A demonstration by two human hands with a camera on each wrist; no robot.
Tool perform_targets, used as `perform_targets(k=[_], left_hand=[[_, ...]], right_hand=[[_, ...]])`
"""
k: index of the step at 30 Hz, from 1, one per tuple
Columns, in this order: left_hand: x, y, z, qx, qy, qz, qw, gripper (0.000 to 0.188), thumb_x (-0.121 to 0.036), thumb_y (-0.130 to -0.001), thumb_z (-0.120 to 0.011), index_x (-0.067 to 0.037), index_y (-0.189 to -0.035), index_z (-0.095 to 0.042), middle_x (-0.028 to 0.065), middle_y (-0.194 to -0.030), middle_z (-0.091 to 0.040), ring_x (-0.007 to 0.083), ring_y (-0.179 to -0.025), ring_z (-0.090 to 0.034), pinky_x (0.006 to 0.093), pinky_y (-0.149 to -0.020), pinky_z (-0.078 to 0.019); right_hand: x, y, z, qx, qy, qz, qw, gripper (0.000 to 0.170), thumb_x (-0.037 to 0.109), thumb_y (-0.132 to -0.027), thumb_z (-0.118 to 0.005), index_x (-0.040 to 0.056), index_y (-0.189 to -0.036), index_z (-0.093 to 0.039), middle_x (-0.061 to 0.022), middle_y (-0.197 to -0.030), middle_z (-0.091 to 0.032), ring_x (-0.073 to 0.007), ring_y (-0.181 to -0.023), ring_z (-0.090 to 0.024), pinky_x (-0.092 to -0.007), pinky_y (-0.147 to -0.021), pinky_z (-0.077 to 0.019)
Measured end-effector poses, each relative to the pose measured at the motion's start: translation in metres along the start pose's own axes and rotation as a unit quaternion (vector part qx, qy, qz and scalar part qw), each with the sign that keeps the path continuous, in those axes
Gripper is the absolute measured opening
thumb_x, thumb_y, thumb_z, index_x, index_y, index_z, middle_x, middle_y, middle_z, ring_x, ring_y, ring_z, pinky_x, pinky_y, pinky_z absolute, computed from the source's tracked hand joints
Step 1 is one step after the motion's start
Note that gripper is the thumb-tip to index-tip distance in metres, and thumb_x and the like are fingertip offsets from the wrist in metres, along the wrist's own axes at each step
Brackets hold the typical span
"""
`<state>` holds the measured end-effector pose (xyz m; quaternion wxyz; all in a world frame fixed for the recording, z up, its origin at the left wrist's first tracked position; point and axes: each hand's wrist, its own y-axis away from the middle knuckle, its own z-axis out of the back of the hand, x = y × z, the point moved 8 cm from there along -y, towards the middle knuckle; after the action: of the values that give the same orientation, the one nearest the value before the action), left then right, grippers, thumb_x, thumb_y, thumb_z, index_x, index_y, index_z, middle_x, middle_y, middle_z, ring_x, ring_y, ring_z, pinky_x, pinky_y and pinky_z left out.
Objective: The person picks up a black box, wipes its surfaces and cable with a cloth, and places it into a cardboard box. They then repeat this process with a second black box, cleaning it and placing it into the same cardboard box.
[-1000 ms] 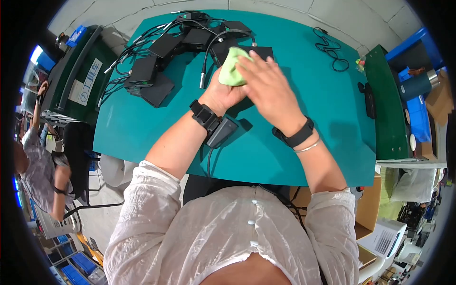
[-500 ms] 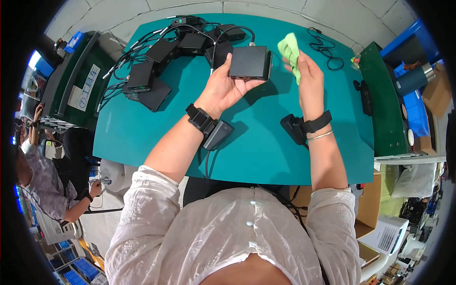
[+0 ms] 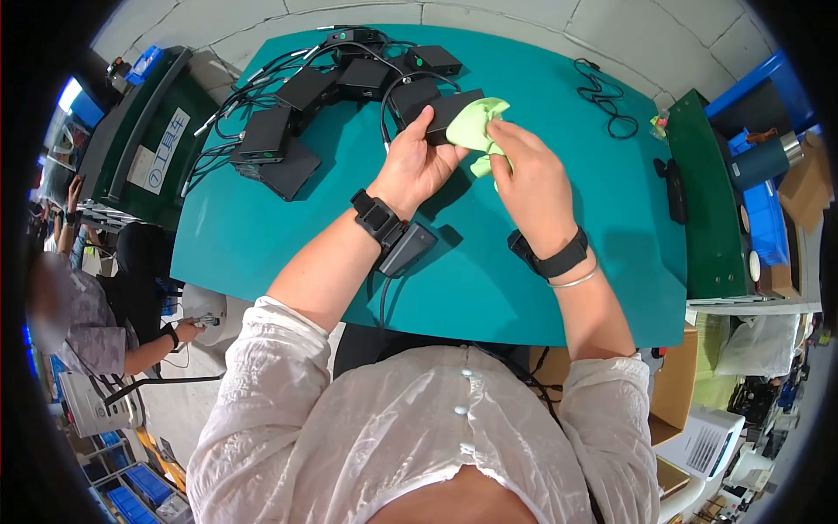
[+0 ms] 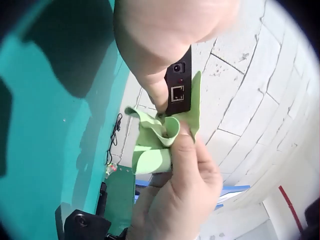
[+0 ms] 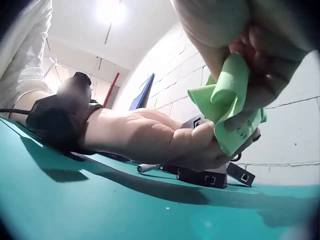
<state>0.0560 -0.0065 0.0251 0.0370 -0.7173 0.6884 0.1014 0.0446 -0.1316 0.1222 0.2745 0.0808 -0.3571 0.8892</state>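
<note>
In my left hand (image 3: 410, 168) I grip a flat black box (image 3: 447, 112), held up over the table with the thumb on its near left edge. Its end panel (image 4: 180, 104) shows a network port and a round socket in the left wrist view. My right hand (image 3: 539, 188) pinches a folded light green cloth (image 3: 473, 127) and wraps it over the box's right edge. The cloth (image 5: 234, 90) bunches between thumb and fingers in the right wrist view and hides part of the box. A black cable runs from the back of the box.
Several similar black boxes (image 3: 264, 133) with cables lie at the back left of the green table (image 3: 419, 293). A thin coiled black cable (image 3: 602, 96) lies back right. Green cabinets flank both sides. Another person's forearm (image 3: 147, 354) shows at the left.
The cloth left the box's top as my right hand swung out to the right, then came back onto the box's right edge. My left hand keeps the box, now tilted differently.
</note>
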Motion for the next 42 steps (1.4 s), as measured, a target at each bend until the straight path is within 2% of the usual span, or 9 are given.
perform_targets(k=[4, 5, 10, 13, 15, 18, 22, 38, 42], left_hand=[[0.005, 0.001, 0.006, 0.12, -0.022, 0.122, 0.985, 0.042, -0.035, -0.101, -0.04, 0.004, -0.112, -0.054, 0.0176, -0.106, -0.063, 0.0282, -0.094, -0.065, 0.0425, -0.081, -0.0558], [0.005, -0.01, 0.033, -0.04, -0.108, 0.054, 0.992, 0.041, -0.037, -0.1, -0.043, 0.001, -0.103, -0.058, 0.0141, -0.091, -0.066, 0.0265, -0.08, -0.067, 0.0408, -0.071, -0.0574], [0.016, 0.005, -0.007, 0.058, -0.009, 0.119, 0.991, 0.035, -0.027, -0.101, -0.043, 0.003, -0.118, -0.052, 0.0186, -0.109, -0.061, 0.0284, -0.099, -0.063, 0.0393, -0.085, -0.0548], [0.004, 0.007, -0.026, 0.069, -0.116, 0.018, 0.991, 0.033, -0.016, -0.101, -0.041, 0.002, -0.129, -0.043, 0.0202, -0.131, -0.048, 0.0308, -0.116, -0.055, 0.0454, -0.098, -0.0494], [-0.004, 0.013, -0.031, 0.069, -0.248, -0.011, 0.966, 0.034, -0.008, -0.096, -0.049, 0.0, -0.129, -0.045, 0.0162, -0.127, -0.053, 0.0268, -0.114, -0.057, 0.0462, -0.098, -0.049], [0.001, 0.014, -0.032, 0.097, -0.368, -0.028, 0.924, 0.036, -0.005, -0.091, -0.059, -0.003, -0.126, -0.051, 0.0089, -0.117, -0.061, 0.0201, -0.109, -0.06, 0.0393, -0.092, -0.0515], [0.007, 0.015, -0.026, 0.066, -0.392, -0.021, 0.917, 0.035, -0.005, -0.088, -0.064, -0.006, -0.122, -0.056, 0.0023, -0.11, -0.064, 0.0124, -0.101, -0.061, 0.0295, -0.085, -0.05], [-0.003, 0.013, -0.023, 0.039, -0.497, -0.128, 0.857, 0.041, -0.001, -0.085, -0.065, 0.001, -0.125, -0.053, 0.006, -0.115, -0.062, 0.0144, -0.106, -0.057, 0.0294, -0.093, -0.0451], [-0.008, 0.014, -0.022, 0.004, -0.485, -0.077, 0.871, 0.041, -0.007, -0.09, -0.061, -0.004, -0.129, -0.051, 0.0046, -0.117, -0.061, 0.0144, -0.106, -0.059, 0.0297, -0.091, -0.0474]], right_hand=[[0.05, 0.0, 0.001, 0.007, 0.01, 0.195, 0.981, 0.027, 0.003, -0.072, -0.059, 0.0052, -0.098, -0.066, -0.0011, -0.107, -0.063, -0.0188, -0.092, -0.059, -0.031, -0.076, -0.0523], [0.045, 0.001, -0.011, 0.021, 0.022, 0.194, 0.981, 0.027, 0.003, -0.072, -0.059, 0.0058, -0.098, -0.066, -0.0002, -0.107, -0.063, -0.0181, -0.094, -0.058, -0.0311, -0.076, -0.0519], [0.023, -0.005, 0.005, 0.033, -0.002, 0.243, 0.969, 0.027, 0.0, -0.071, -0.062, 0.005, -0.097, -0.066, -0.0027, -0.103, -0.064, -0.022, -0.088, -0.06, -0.0321, -0.074, -0.0515], [-0.005, -0.006, 0.034, -0.01, -0.012, 0.231, 0.973, 0.02, 0.001, -0.071, -0.059, 0.0058, -0.089, -0.067, -0.0024, -0.098, -0.065, -0.0219, -0.09, -0.06, -0.0343, -0.077, -0.0508], [-0.069, -0.008, 0.059, -0.19, -0.081, -0.049, 0.977, 0.016, 0.001, -0.076, -0.057, 0.0036, -0.087, -0.067, -0.007, -0.096, -0.066, -0.026, -0.088, -0.061, -0.0349, -0.077, -0.0502], [-0.099, -0.001, 0.039, -0.165, -0.219, -0.167, 0.947, 0.015, 0.002, -0.081, -0.055, 0.0015, -0.091, -0.066, -0.0114, -0.099, -0.066, -0.0286, -0.088, -0.06, -0.0363, -0.078, -0.0496], [-0.017, -0.016, 0.028, -0.087, 0.016, 0.035, 0.995, 0.019, 0.012, -0.079, -0.068, 0.0007, -0.094, -0.066, -0.0119, -0.095, -0.065, -0.0289, -0.092, -0.057, -0.0345, -0.084, -0.0476], [-0.009, -0.013, 0.008, -0.037, -0.074, 0.081, 0.993, 0.032, -0.002, -0.076, -0.061, 0.0067, -0.107, -0.064, -0.0093, -0.098, -0.066, -0.0277, -0.087, -0.059, -0.0364, -0.081, -0.0503], [-0.083, -0.005, 0.02, -0.029, -0.108, -0.167, 0.98, 0.021, 0.007, -0.077, -0.057, 0.0095, -0.094, -0.069, -0.0092, -0.093, -0.068, -0.0294, -0.088, -0.059, -0.0371, -0.079, -0.0492]])
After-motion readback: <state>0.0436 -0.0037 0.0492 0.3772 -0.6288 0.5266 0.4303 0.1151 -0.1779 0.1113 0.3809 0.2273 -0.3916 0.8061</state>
